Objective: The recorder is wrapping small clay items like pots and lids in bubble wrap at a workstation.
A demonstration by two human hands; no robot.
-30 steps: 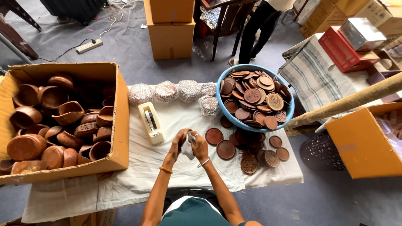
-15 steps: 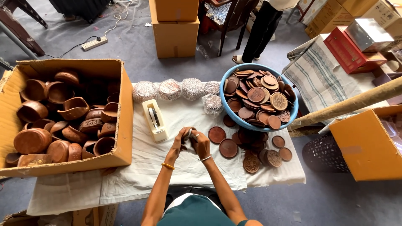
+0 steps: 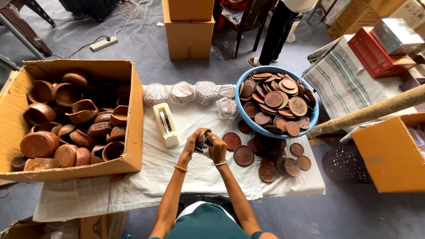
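White cloth [image 3: 133,186] covers the table. Left hand [image 3: 193,142] and right hand [image 3: 217,148] meet just above it, fingers curled tight round a small dark piece [image 3: 202,140], mostly hidden between the palms. Tape dispenser [image 3: 166,125] sits just left, loose clay lids [image 3: 243,155] just right, blue basin [image 3: 276,101] beyond, cardboard box [image 3: 71,119] of clay bowls far left.

Light: soft daylight is falling evenly, brightest toward 2 o'clock.
Shadows: faint ones are lying inside the cardboard box [image 3: 71,119].
Focus: centre is staying sharp.
Edges: wide-angle bending is showing at the corners.
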